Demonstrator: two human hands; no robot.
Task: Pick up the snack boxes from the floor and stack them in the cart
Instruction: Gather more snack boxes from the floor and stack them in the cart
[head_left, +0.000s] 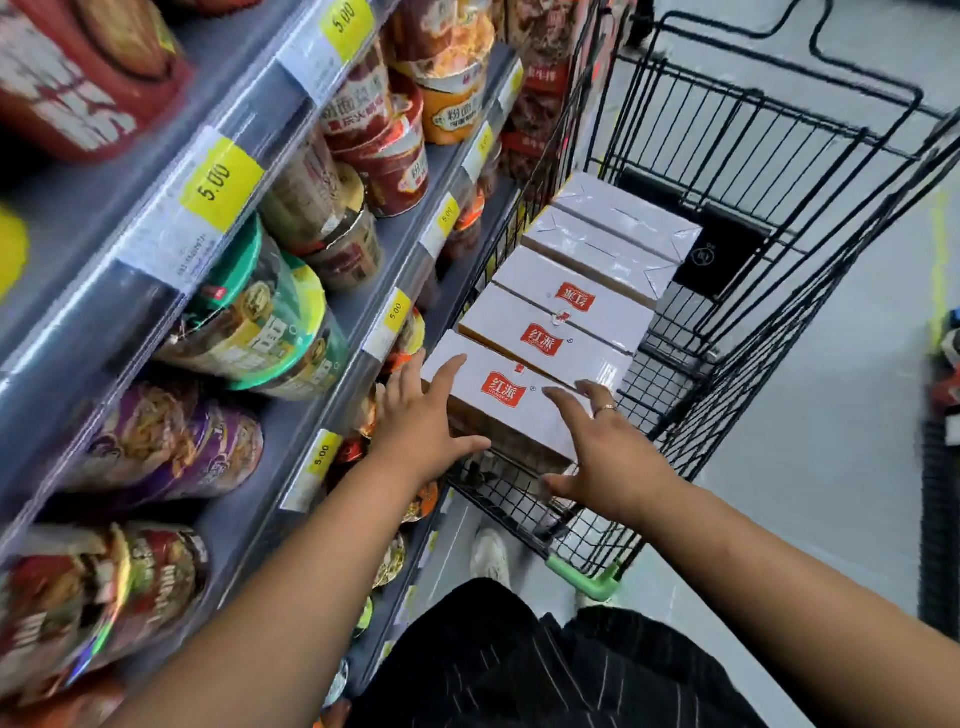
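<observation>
Store shelves (395, 244) of noodle cups (260, 312) stand beside the cart (675, 405), where white snack boxes (571, 306) lie in a row. Left hand (421, 415) and right hand (610, 457) hold fingers spread beside the nearest box (501, 389); a bump could knock it off.

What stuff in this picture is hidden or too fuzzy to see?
Head view: what lies under the top row of snack boxes, covered by those boxes.
Head view: whether left hand and right hand touch the nearest box, unclear from above.
Head view: small print on the price tags, blurred.
Head view: coloured things at the right edge, cut off and blurred.
</observation>
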